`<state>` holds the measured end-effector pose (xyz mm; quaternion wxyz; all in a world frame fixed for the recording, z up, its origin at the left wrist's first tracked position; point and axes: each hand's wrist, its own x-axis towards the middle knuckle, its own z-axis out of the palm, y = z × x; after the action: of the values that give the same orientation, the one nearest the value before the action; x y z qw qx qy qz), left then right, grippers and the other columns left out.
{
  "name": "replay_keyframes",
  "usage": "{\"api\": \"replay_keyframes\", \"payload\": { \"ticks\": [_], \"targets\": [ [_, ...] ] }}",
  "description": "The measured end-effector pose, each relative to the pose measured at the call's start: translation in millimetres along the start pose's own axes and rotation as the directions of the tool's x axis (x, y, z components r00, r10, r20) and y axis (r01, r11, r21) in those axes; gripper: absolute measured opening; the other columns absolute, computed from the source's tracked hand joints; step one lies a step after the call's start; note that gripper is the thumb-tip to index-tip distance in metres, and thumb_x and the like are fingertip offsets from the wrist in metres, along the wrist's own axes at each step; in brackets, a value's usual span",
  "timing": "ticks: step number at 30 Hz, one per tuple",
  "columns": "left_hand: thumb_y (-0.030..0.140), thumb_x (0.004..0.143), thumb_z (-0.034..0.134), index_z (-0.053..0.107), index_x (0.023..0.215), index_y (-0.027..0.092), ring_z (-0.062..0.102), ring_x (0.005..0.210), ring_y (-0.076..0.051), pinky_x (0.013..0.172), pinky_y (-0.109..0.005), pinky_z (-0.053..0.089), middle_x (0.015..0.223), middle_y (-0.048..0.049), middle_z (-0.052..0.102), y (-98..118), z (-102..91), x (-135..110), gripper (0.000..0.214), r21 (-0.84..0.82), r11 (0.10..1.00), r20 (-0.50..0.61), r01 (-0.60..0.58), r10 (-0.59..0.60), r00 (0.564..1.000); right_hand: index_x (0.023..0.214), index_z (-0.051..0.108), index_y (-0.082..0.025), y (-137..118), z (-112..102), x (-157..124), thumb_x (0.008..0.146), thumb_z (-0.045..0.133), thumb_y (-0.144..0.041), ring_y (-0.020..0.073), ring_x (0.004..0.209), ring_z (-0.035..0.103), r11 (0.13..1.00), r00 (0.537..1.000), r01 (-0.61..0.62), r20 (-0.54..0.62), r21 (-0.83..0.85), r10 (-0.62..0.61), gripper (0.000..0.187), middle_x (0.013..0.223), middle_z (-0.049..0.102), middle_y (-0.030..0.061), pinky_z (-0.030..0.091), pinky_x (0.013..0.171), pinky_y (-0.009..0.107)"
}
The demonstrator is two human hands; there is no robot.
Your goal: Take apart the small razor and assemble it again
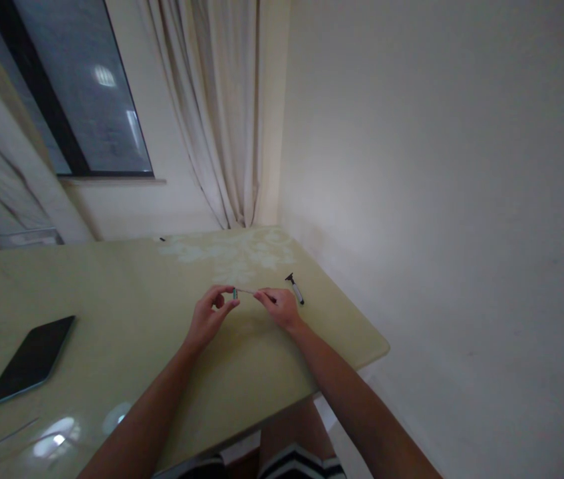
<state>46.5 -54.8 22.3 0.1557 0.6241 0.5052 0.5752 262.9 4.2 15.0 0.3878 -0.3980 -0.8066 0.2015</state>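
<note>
two bare forearms reach out from the lower edge of the view over a pale yellow-green tabletop (127,313), with a strip of striped clothing just visible below its near edge. off to the near left a dark tablet (30,359) lies flat, screen up, well apart from the hands.

a little further out the left hand (211,314) is curled, its thumb and forefinger pressed together on a small teal piece (235,293). the right hand (281,307) faces it, fingertips pinched on the other end of a thin rod (248,291), the remaining fingers folded under. the thin rod hangs between the two hands just above the tabletop, not touching it. its long axis runs nearly level from left to right across the view, the teal piece marking the left end and the right end hidden in the fingers. gripping at both ends with fingertips alone probably keeps so slight a thing steady and in plain sight.

just beyond the right hand a pale-handled tool with a black t-shaped head (295,289) lies flat, head pointing away; it may be a razor, but it is too small to tell.

at the back a cream curtain (222,113) hangs in the corner beside a dark window (82,93).
</note>
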Motion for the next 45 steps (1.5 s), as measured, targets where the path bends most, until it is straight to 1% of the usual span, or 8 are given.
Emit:
{"api": "replay_keyframes", "payload": {
  "ticks": [3,7,11,29,33,37,40,45],
  "targets": [
    [0.049,0.081,0.076,0.075,0.102,0.024,0.051,0.064,-0.014,0.063,-0.026,0.045,0.076,0.0016,0.060,-0.3,0.1,-0.2,0.033,-0.006,1.000,-0.001,-0.005,0.005,1.000,0.096,0.085,-0.022,2.4,0.0,0.3,0.100,0.047,-0.067,0.0144,0.061,0.058,1.000,0.997,0.021,0.068,0.020,-0.022,0.059,0.070,0.072,0.0026,0.032,0.059,0.025],
    [0.047,0.080,0.078,0.075,0.101,0.023,0.051,0.063,-0.014,0.063,-0.026,0.045,0.073,0.0026,0.058,-1.2,1.4,-0.9,0.032,-0.015,1.000,0.002,-0.008,0.008,1.000,0.095,0.084,-0.023,3.7,1.4,0.3,0.101,0.046,-0.066,0.0150,0.062,0.058,0.996,0.998,-0.065,-0.030,-0.056,0.064,0.058,0.067,0.070,0.0022,0.029,0.057,0.026],
    [0.046,0.080,0.078,0.075,0.103,0.023,0.050,0.062,-0.013,0.062,-0.026,0.044,0.071,0.0033,0.056,-3.2,1.3,-0.9,0.033,-0.008,1.000,-0.001,-0.002,0.002,1.000,0.096,0.084,-0.023,2.0,2.6,-0.4,0.101,0.046,-0.067,0.0138,0.060,0.057,0.999,0.998,0.029,0.048,-0.021,-0.028,0.058,0.067,0.070,0.0012,0.031,0.058,0.026],
    [0.048,0.079,0.078,0.074,0.102,0.022,0.050,0.062,-0.014,0.062,-0.026,0.044,0.072,0.0032,0.055,-2.0,-1.4,-1.3,0.035,0.012,1.000,0.001,0.007,-0.007,1.000,0.090,0.083,-0.023,-2.9,5.0,-1.4,0.102,0.041,-0.070,0.0143,0.062,0.058,0.996,0.999,-0.010,-0.040,-0.093,0.006,0.064,0.066,0.069,0.0018,0.028,0.059,0.027],
    [0.048,0.080,0.078,0.074,0.105,0.022,0.051,0.063,-0.014,0.062,-0.026,0.043,0.072,0.0035,0.055,-2.4,-2.8,-0.8,0.035,0.027,0.999,-0.010,0.018,-0.018,1.000,0.087,0.081,-0.024,-3.2,5.7,-0.7,0.102,0.043,-0.070,0.0133,0.061,0.057,0.995,0.997,0.066,0.039,-0.079,-0.063,0.061,0.067,0.068,0.0006,0.030,0.060,0.026],
    [0.048,0.079,0.078,0.073,0.101,0.023,0.051,0.063,-0.014,0.062,-0.027,0.044,0.072,0.0035,0.056,-5.6,0.1,-2.9,0.034,0.046,0.999,0.028,0.015,-0.016,0.999,0.082,0.077,-0.021,7.0,-5.3,8.6,0.105,0.042,-0.061,0.0167,0.065,0.058,0.976,0.989,-0.113,-0.117,-0.189,0.091,0.058,0.068,0.067,0.0040,0.030,0.061,0.028],
    [0.049,0.076,0.080,0.071,0.099,0.022,0.051,0.063,-0.015,0.061,-0.026,0.043,0.071,0.0036,0.056,-8.6,9.7,-7.0,0.036,0.068,0.997,0.110,0.024,-0.031,0.993,0.090,0.075,-0.018,28.0,-27.6,16.8,0.111,0.035,-0.042,0.0189,0.075,0.062,0.936,0.934,-0.270,-0.298,-0.226,0.197,0.052,0.081,0.070,0.0079,0.037,0.068,0.027],
    [0.046,0.076,0.080,0.069,0.098,0.021,0.055,0.071,-0.016,0.068,-0.028,0.047,0.090,-0.0019,0.067,-8.9,42.6,-3.4,0.035,0.153,0.988,0.313,-0.019,-0.030,0.949,0.099,0.076,-0.013,67.6,-57.4,14.1,0.105,0.043,-0.019,0.0212,0.089,0.066,0.743,0.831,-0.544,-0.369,-0.389,0.416,0.034,0.101,0.069,0.0157,0.045,0.078,0.028]
  ]
}}
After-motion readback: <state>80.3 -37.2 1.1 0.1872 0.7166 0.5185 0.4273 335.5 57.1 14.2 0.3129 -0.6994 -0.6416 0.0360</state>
